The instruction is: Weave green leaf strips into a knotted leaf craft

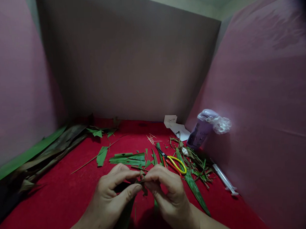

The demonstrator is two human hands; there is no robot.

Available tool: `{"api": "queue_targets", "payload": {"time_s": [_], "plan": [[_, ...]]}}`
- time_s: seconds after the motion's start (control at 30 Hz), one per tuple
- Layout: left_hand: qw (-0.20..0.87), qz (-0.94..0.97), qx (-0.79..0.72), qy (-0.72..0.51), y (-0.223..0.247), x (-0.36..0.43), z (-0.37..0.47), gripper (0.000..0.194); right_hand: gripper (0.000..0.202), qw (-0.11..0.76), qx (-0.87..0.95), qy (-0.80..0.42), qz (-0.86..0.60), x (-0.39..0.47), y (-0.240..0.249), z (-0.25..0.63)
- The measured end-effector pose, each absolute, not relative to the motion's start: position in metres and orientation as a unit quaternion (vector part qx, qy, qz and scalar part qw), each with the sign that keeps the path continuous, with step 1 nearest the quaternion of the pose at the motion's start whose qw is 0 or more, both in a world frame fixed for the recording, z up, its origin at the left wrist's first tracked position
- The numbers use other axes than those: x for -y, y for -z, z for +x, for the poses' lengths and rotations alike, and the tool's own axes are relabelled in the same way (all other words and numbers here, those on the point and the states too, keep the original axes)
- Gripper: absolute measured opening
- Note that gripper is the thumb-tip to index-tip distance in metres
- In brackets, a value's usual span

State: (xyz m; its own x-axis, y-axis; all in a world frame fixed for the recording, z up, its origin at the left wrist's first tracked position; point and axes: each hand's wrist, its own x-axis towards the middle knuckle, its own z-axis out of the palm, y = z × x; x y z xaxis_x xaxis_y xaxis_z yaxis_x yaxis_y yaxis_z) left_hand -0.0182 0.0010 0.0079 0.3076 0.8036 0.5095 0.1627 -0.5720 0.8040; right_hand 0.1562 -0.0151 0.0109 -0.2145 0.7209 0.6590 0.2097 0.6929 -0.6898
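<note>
My left hand [114, 190] and my right hand [168, 191] meet at the front middle, above a red cloth. Between their fingertips is a small piece of dry brown leaf [143, 180], pinched by both thumbs and forefingers. Parts of it are hidden by the fingers. Just beyond the hands lie cut green leaf strips [127, 159]. Scissors [174, 161] with one yellow and one red handle rest beyond my right hand, touching nothing I hold. A long green leaf [197, 193] stretches to the right of that hand.
Long green and dried leaves [50, 152] line the left wall. Toothpicks [152, 139] lie at the back. To the right are a heap of leaf scraps [199, 164], a plastic-wrapped purple container [201, 131], white papers [180, 131] and a syringe [224, 179].
</note>
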Motion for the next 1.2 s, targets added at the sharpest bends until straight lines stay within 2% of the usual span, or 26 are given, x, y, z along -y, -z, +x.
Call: {"api": "queue_targets", "payload": {"time_s": [0.17,0.3,0.57,0.87,1.0,1.1,1.2], "plan": [[0.346,0.736,-0.313,-0.491,-0.009,-0.001,-0.018,0.021,0.006,0.55,0.672,-0.34,-0.362,0.017,-0.006,0.155],[0.339,0.747,-0.3,-0.487,-0.01,-0.001,-0.017,0.025,0.014,0.53,0.615,-0.447,-0.375,0.016,-0.005,0.155],[0.284,0.783,-0.298,-0.467,-0.016,0.0,-0.016,0.012,0.012,0.516,0.544,-0.552,-0.365,0.014,-0.008,0.152],[0.131,0.852,-0.247,-0.443,-0.017,-0.002,-0.019,0.019,0.014,0.537,0.524,-0.528,-0.397,0.016,-0.004,0.147],[0.104,0.857,-0.248,-0.44,-0.016,-0.003,-0.02,0.018,0.011,0.542,0.544,-0.508,-0.39,0.015,0.001,0.147],[0.095,0.857,-0.254,-0.439,-0.017,-0.003,-0.02,0.02,0.012,0.537,0.583,-0.461,-0.399,0.017,0.003,0.147],[0.09,0.857,-0.251,-0.44,-0.018,-0.003,-0.02,0.022,0.011,0.53,0.642,-0.364,-0.417,0.018,0.003,0.149]]}}
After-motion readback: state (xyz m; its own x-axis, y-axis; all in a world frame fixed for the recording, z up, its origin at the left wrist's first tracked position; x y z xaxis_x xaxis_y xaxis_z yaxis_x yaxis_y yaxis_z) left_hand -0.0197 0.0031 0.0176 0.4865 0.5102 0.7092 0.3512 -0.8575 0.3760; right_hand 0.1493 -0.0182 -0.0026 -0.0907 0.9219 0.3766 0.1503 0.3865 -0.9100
